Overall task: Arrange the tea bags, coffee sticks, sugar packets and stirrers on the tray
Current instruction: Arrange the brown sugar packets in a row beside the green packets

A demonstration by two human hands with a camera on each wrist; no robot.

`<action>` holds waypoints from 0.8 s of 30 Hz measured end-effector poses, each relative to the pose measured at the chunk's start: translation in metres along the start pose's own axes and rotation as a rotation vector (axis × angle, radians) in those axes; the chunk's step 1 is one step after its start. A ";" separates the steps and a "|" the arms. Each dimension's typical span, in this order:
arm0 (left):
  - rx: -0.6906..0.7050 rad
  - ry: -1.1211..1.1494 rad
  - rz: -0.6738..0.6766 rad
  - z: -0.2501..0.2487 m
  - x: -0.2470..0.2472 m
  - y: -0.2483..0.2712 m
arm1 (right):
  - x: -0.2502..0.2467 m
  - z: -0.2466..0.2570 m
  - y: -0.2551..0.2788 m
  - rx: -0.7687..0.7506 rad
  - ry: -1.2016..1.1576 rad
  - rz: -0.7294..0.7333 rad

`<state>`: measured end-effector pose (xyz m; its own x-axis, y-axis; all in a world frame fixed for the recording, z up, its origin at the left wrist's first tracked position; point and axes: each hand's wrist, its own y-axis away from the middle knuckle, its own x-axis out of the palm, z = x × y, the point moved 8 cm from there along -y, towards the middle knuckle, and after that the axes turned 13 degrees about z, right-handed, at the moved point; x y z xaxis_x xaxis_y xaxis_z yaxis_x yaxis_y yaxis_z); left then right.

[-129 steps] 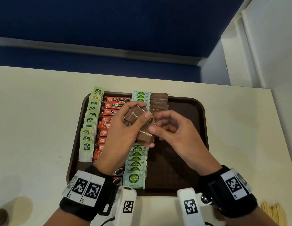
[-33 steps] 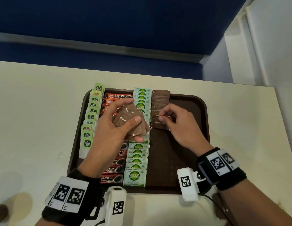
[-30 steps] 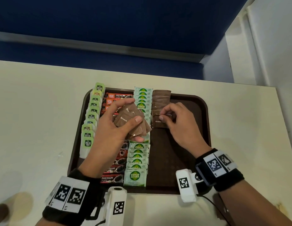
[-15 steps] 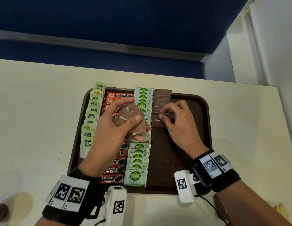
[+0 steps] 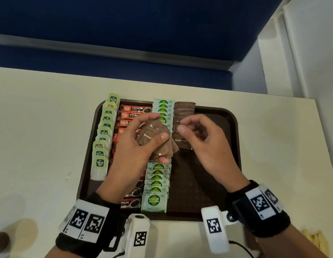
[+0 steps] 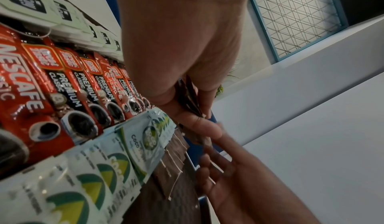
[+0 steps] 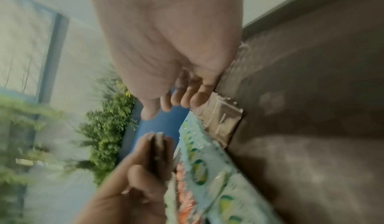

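Observation:
A dark brown tray (image 5: 234, 127) carries a column of green-tagged tea bags (image 5: 104, 131), red coffee sticks (image 5: 132, 109), green coco sugar packets (image 5: 156, 183) and a short row of brown sugar packets (image 5: 184, 110) at the far middle. My left hand (image 5: 160, 127) hovers over the tray and grips a fan of brown sugar packets (image 5: 149, 135) between thumb and fingers. My right hand (image 5: 181, 126) hangs just above the nearest packet of the brown row (image 5: 180, 141), thumb and forefinger loosely curved and apart, holding nothing. The right wrist view is blurred; it shows empty fingertips (image 7: 195, 100).
The tray's right half (image 5: 208, 174) is bare dark surface. Pale wooden stirrers (image 5: 314, 239) lie on the cream table (image 5: 41, 127) at the near right corner. A blue bench back (image 5: 124, 25) runs beyond the table's far edge, and a white wall (image 5: 301, 62) stands to the right.
My right hand took a brown packet from the left hand's stack, laid it at the near end of the brown row and has now lifted off it. The left hand barely moved.

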<state>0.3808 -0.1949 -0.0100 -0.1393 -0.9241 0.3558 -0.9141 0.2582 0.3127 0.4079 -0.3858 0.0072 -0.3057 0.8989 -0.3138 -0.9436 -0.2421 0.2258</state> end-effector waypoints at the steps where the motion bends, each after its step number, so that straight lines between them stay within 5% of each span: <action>1: -0.004 -0.013 0.006 0.001 0.002 0.000 | 0.007 0.005 0.003 0.017 -0.077 0.069; 5: -0.010 -0.015 0.027 0.002 0.011 0.000 | 0.019 0.013 0.009 0.043 -0.131 0.200; 11: -0.084 0.214 0.100 0.007 0.014 0.001 | 0.006 0.004 0.010 0.090 -0.133 0.161; 20: -0.020 -0.051 0.118 -0.003 0.014 0.004 | -0.007 0.012 0.009 0.099 -0.141 0.177; 24: -0.004 -0.016 0.061 -0.003 0.008 0.006 | -0.034 0.002 0.005 0.097 -0.176 0.018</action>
<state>0.3756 -0.1998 -0.0030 -0.2005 -0.9112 0.3599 -0.9024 0.3148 0.2942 0.4139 -0.4168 0.0203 -0.2876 0.9468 -0.1446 -0.9189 -0.2301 0.3205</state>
